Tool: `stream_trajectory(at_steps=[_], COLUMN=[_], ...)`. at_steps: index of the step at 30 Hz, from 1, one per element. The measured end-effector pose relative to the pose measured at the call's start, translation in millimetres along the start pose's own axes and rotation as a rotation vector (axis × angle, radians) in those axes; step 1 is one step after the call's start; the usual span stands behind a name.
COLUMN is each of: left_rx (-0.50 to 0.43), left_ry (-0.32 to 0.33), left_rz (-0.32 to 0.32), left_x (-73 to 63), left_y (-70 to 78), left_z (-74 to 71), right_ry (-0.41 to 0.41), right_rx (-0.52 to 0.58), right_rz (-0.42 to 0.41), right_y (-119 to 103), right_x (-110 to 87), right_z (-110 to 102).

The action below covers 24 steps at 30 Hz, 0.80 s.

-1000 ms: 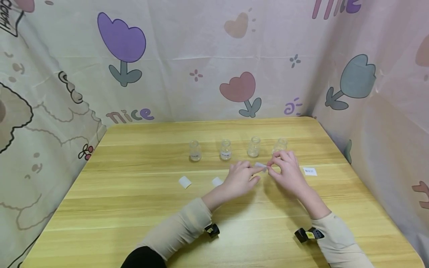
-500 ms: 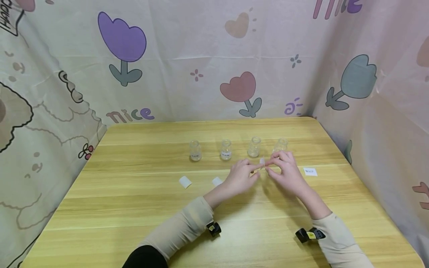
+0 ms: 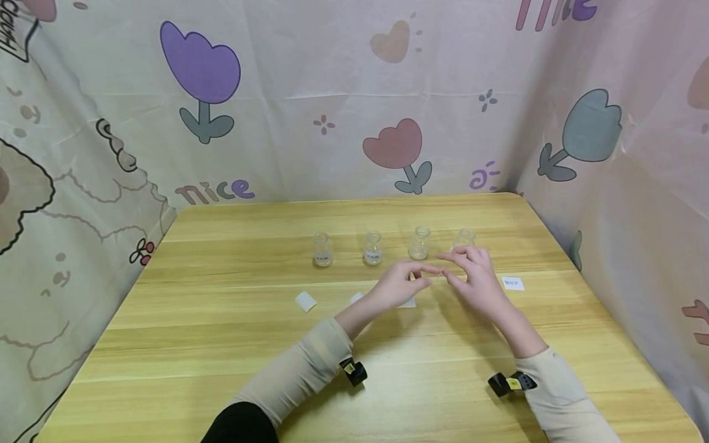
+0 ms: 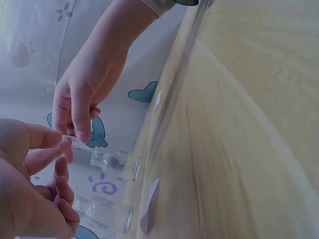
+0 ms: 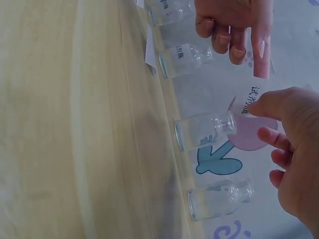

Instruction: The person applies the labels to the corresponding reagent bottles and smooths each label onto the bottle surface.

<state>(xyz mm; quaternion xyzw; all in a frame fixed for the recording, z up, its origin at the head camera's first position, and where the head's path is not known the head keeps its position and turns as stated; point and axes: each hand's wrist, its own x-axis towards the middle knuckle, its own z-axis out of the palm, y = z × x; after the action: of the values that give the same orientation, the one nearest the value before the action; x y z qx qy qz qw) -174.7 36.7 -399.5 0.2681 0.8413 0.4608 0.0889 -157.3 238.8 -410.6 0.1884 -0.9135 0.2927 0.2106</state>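
My left hand (image 3: 401,286) and right hand (image 3: 473,280) nearly meet above the table, in front of the glass bottles. Between them is a small white label (image 5: 251,94) with dark handwriting. In the left wrist view its thin strip (image 4: 79,143) runs from the left thumb and index fingertip, which pinch one end, toward the right fingertips. The right hand touches the label with one fingertip, its index finger held apart from the thumb. In the head view the label does not show clearly. Just behind the hands stand a plain bottle (image 3: 420,244) and another (image 3: 464,239), partly covered by the right hand.
Two bottles with labels, one bottle (image 3: 323,250) at the left and another bottle (image 3: 373,248) beside it, share the row. White paper pieces lie in front: one piece (image 3: 306,301), one (image 3: 408,303) under the left hand, and a written label (image 3: 512,283) at right.
The label has turned from lying visible between the fingers to hardly showing in the head view. The right index finger has lifted away from the thumb. A white paper piece now shows below the left hand.
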Motion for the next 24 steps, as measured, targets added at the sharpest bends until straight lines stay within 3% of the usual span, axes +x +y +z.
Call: stream_trajectory(at_steps=[8, 12, 18, 24], left_rx=[0.027, 0.106, 0.368, 0.631], left_ry=[0.041, 0.08, 0.165, 0.19], left_rz=[-0.049, -0.077, -0.078, -0.061], left_x=[2.8, 7.7, 15.9, 22.1], left_y=[-2.2, -3.9, -3.3, 1.9], left_z=[-3.7, -2.6, -1.6, -4.9], right_ry=[0.009, -0.009, -0.053, -0.065], right_rx=[0.0, -0.034, -0.153, -0.224], right_rz=[0.052, 0.067, 0.025, -0.038], right_y=[-0.8, -1.3, -2.4, -7.3], right_x=[3.1, 6.7, 14.9, 23.1], right_z=[-2.0, -0.8, 4.8, 10.2])
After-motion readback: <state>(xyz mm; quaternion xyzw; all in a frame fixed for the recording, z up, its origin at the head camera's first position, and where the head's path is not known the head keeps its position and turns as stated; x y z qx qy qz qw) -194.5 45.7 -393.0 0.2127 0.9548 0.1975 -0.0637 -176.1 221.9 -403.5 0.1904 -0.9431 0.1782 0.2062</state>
